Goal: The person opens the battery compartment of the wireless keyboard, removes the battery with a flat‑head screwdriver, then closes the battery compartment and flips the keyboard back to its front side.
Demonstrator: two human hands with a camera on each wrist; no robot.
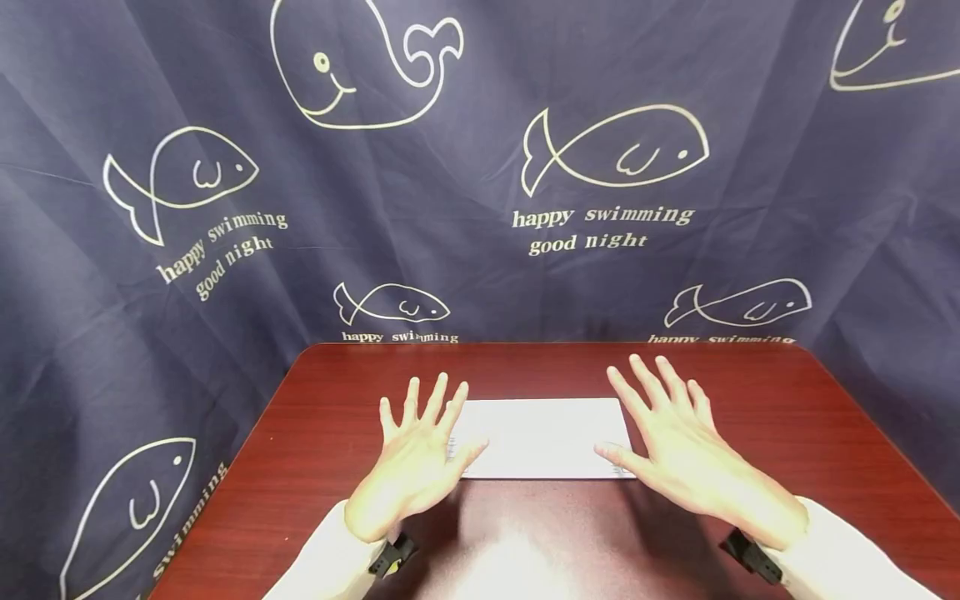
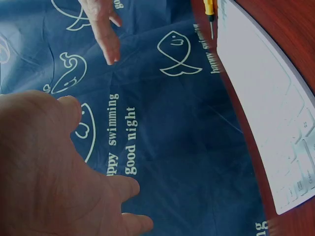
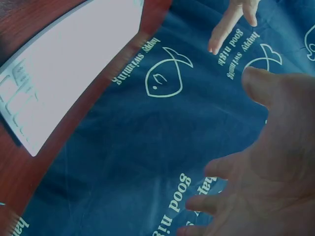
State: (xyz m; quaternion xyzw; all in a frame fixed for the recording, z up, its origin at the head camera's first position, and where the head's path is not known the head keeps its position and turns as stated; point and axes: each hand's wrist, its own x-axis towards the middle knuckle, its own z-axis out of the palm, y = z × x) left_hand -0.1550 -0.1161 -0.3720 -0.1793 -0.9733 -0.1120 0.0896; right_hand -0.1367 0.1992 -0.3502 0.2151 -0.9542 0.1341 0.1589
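Observation:
A white keyboard point(image 1: 543, 437) lies on the table, its surface washed out by glare in the head view. Keys show at one end of the keyboard point(image 2: 300, 162) in the left wrist view, and at one end in the right wrist view. My left hand point(image 1: 416, 458) is raised by its left end with fingers spread. Over the right end, my right hand point(image 1: 682, 450) hovers with its fingers also spread and straight. Neither hand holds anything. A screwdriver point(image 2: 209, 10) with a yellow and black handle shows beyond the keyboard in the left wrist view.
The reddish-brown wooden table point(image 1: 795, 417) has bright glare near its front edge. Behind it hangs a dark blue curtain point(image 1: 480, 183) printed with fish, whales and words. Dark straps with small devices point(image 1: 393, 556) sit on both wrists, over white sleeves.

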